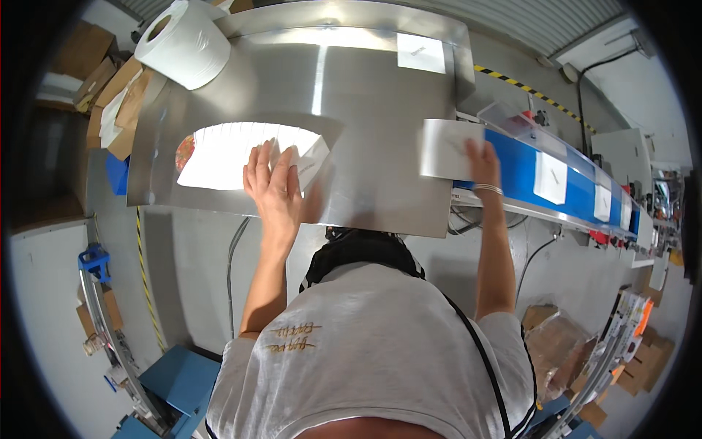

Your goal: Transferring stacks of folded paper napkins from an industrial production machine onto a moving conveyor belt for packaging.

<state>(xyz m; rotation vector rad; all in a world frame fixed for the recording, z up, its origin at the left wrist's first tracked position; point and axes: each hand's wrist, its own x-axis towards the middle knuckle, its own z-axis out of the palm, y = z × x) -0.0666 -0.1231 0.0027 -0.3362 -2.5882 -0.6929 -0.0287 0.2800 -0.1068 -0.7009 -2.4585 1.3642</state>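
Note:
On the steel table [380, 110], a long row of white flat packets [216, 157] leans tightly together, with a red-and-orange patterned piece [186, 154] at its left end. My left hand [275, 183] lies over the right part of this row, fingers stretched and slightly spread. Off to the right, my right hand [484, 162] pinches the right edge of one white packet [441, 150], blurred by motion. This packet hangs across the gap between the table's right edge and the blue conveyor belt [510, 150]. My right fingertips are smeared.
Farther along the belt lie several white packets [550, 178] under a clear guard [537, 126]. One single packet [420, 53] rests at the table's far right corner. A large white roll [191, 55] stands at the far left, near cardboard boxes [117, 102]. Cables hang below the conveyor.

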